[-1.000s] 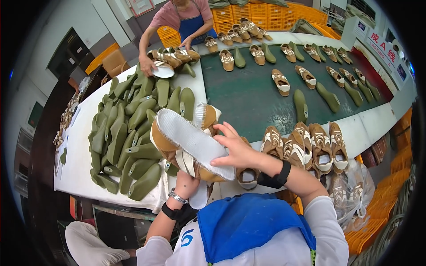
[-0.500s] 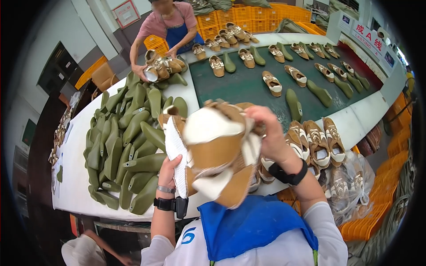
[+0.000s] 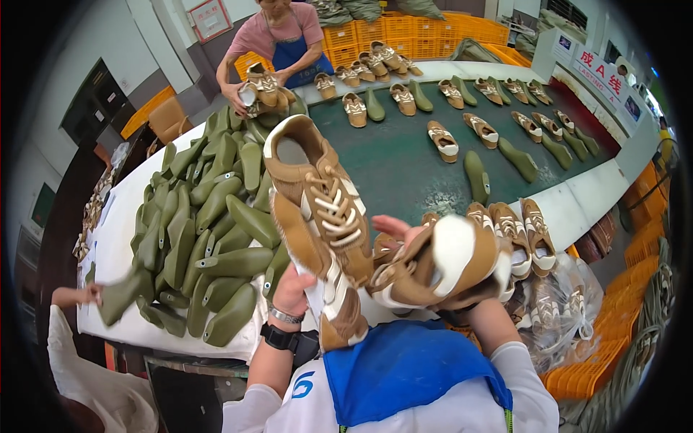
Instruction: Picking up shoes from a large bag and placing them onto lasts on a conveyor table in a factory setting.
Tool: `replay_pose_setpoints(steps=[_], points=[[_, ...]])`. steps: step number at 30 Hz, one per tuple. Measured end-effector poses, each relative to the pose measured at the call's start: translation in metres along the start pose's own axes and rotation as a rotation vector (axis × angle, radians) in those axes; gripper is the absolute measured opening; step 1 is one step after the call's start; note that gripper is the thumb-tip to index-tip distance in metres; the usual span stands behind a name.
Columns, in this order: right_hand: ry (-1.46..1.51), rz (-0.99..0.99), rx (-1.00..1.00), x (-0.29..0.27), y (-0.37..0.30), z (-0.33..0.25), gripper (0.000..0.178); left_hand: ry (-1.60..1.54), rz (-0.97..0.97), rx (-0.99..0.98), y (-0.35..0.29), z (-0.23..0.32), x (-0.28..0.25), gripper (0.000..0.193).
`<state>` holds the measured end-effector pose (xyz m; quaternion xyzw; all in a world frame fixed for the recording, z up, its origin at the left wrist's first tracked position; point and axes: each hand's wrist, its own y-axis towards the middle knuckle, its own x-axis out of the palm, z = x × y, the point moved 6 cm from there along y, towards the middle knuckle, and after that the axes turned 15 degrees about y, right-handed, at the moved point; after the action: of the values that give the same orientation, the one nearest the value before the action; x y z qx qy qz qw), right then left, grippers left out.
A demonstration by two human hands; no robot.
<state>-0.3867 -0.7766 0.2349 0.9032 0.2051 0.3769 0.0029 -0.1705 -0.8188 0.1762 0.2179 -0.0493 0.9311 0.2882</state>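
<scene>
My left hand [image 3: 292, 290] grips a tan shoe upper with white laces [image 3: 317, 209], held upright with its opening facing up. My right hand [image 3: 397, 232] holds a second tan and white shoe upper [image 3: 444, 263], blurred and lying on its side just right of the first. Both are raised above the near edge of the white table [image 3: 577, 209]. Just behind my right hand stand three finished tan uppers [image 3: 516, 231].
A heap of olive green shoe lasts [image 3: 202, 216] covers the table's left part. Uppers and lasts lie spread on the dark green belt [image 3: 404, 159]. A person in a pink shirt and blue apron [image 3: 281, 36] handles shoes at the far end. Another person's hand [image 3: 90, 294] reaches in at left. Orange crates [image 3: 613, 339] stand at right.
The two uppers, held together in a bundle before, are now apart: one upright in my left hand, the other swung right in my right hand.
</scene>
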Motion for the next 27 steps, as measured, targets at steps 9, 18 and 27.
replay_pose_setpoints(steps=[9, 18, 27], points=[[-0.279, 0.010, 0.063, 0.021, -0.029, -0.006, 0.052, 0.076, -0.111, -0.061, 0.007, -0.014, 0.006, 0.060], [0.146, -0.017, 0.123, -0.017, -0.030, 0.028, 0.061, 0.453, 0.035, 0.024, -0.008, 0.013, -0.020, 0.038], [0.135, -0.199, 0.097, -0.047, -0.047, 0.058, 0.053, 0.813, -0.297, -0.164, 0.000, 0.008, 0.009, 0.021]])
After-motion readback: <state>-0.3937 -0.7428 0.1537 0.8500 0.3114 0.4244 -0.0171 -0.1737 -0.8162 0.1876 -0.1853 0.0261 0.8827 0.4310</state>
